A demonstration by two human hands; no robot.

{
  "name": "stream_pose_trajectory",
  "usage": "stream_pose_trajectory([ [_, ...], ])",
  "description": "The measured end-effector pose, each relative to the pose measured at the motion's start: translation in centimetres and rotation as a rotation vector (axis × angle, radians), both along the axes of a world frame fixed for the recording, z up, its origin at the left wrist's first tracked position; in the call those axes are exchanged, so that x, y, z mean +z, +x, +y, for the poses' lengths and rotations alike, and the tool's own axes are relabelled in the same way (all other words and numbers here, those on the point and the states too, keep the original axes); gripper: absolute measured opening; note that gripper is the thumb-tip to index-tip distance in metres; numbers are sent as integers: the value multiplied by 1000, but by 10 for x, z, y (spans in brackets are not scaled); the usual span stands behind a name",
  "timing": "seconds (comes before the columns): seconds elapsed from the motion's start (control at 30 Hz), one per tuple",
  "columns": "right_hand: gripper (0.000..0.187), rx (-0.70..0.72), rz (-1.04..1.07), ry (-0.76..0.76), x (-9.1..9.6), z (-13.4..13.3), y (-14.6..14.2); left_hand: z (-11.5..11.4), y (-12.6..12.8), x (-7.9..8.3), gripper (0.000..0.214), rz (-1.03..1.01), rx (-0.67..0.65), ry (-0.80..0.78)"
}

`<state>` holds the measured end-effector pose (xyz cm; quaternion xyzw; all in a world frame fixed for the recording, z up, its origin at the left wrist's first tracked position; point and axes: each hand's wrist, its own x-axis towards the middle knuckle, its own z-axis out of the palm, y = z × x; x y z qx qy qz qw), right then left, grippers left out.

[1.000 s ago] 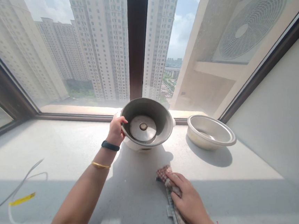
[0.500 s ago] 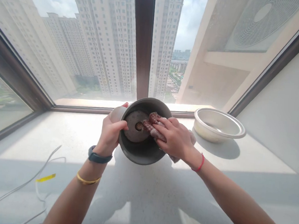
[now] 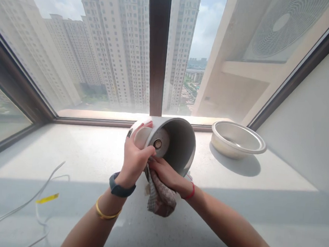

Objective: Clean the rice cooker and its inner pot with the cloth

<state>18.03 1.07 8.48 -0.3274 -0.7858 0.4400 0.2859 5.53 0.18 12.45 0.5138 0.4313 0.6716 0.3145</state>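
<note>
A rice cooker body (image 3: 183,140), white outside and dark grey inside, is tilted so its mouth faces me. At its bottom the round heating plate with a ringed centre (image 3: 157,144) shows. My left hand (image 3: 137,152) grips the pale handle-like part (image 3: 142,137) on its left side, thumb over the rim. Just below that thumb, my right hand (image 3: 166,173) presses a brownish patterned cloth (image 3: 162,200) to the lower left rim. Most of the cloth hangs down beneath the hand. The right fingertips are partly hidden by the cloth and the left thumb.
A silver metal bowl-shaped pot (image 3: 237,141) stands on the white sill (image 3: 93,148) to the right. White cables (image 3: 21,205) with a yellow tag (image 3: 47,198) lie at the left. Window panes and a brown frame (image 3: 158,61) rise behind the cooker.
The cooker body has turned, showing more of its outer left side. My right hand and the cloth have moved from inside it down and left to the lower rim.
</note>
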Motion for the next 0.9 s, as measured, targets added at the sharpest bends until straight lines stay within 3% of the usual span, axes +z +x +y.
stream_pose_trajectory([
  [0.13,31,12,212,-135,2,0,-5,-1,3,0,64,17,0,17],
  [0.57,26,54,284,-196,-1,-1,0,-1,2,-3,64,57,31,25],
  [0.77,22,-46,395,-235,6,-5,-5,-3,1,-2,65,48,12,11],
  [0.9,28,-166,532,-208,12,-4,-12,-4,2,1,58,48,36,-12],
])
